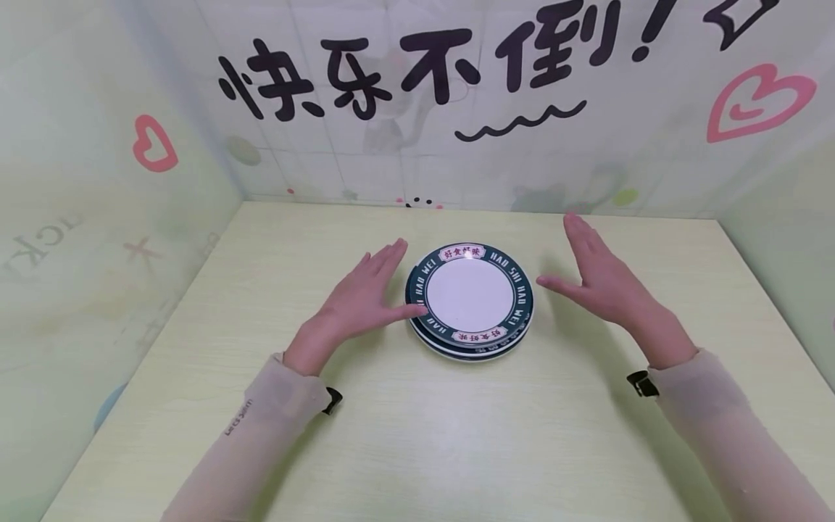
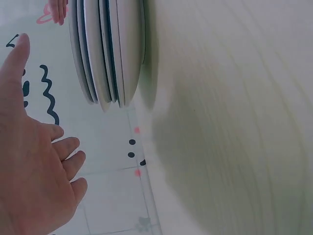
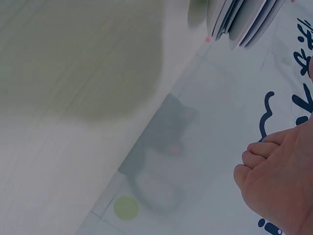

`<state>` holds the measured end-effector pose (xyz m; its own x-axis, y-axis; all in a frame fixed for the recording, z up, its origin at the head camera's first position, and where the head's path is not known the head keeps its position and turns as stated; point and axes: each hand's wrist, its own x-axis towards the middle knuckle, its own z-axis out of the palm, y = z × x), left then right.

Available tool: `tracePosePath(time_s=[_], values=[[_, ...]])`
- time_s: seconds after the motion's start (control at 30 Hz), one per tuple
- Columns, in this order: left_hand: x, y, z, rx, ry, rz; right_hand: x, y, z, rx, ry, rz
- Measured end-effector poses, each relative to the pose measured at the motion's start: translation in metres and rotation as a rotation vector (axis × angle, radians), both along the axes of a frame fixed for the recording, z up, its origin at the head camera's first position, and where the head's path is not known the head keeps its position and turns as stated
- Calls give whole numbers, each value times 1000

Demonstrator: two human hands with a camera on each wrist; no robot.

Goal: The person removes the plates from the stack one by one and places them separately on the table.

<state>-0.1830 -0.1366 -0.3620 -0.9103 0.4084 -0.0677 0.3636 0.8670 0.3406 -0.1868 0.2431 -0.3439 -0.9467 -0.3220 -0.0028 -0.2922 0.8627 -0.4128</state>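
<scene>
A stack of several round plates lies on the table, the top one white with a dark green lettered rim. In the left wrist view the stacked plates show edge-on. My left hand is held at the stack's left side, fingers straight and thumb spread, the thumb tip overlapping the rim in the head view. On the right, my right hand hovers apart from the stack, thumb pointing toward it and fingers extended. Neither hand holds anything. In the right wrist view the plates' edges appear at the top.
The pale wood-grain table meets a printed backdrop along its far edge. Side panels with hearts and lettering stand at left and right. A dark wrist strap shows at the left cuff, another strap at the right.
</scene>
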Motion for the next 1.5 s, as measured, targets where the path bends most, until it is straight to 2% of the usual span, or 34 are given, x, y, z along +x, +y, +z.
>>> tracePosePath(time_s=[0.3,0.6,0.8,1.0,1.27,1.4,1.5], values=[[7,3,-8,109,-101,2,1,-9,-7,-25,-27,21],[10,8,-13,197,-153,-20,2,-17,-15,-45,-85,25],[11,11,-17,249,-187,-43,3,-22,-19,-100,-131,30],[12,12,-17,293,-209,-56,4,-24,-21,-154,-157,73],[12,12,-23,376,-279,-80,5,-26,-27,-202,-189,89],[11,13,-27,383,-299,-80,5,-26,-30,-248,-214,97],[12,13,-27,390,-318,-62,4,-25,-34,-315,-237,134]])
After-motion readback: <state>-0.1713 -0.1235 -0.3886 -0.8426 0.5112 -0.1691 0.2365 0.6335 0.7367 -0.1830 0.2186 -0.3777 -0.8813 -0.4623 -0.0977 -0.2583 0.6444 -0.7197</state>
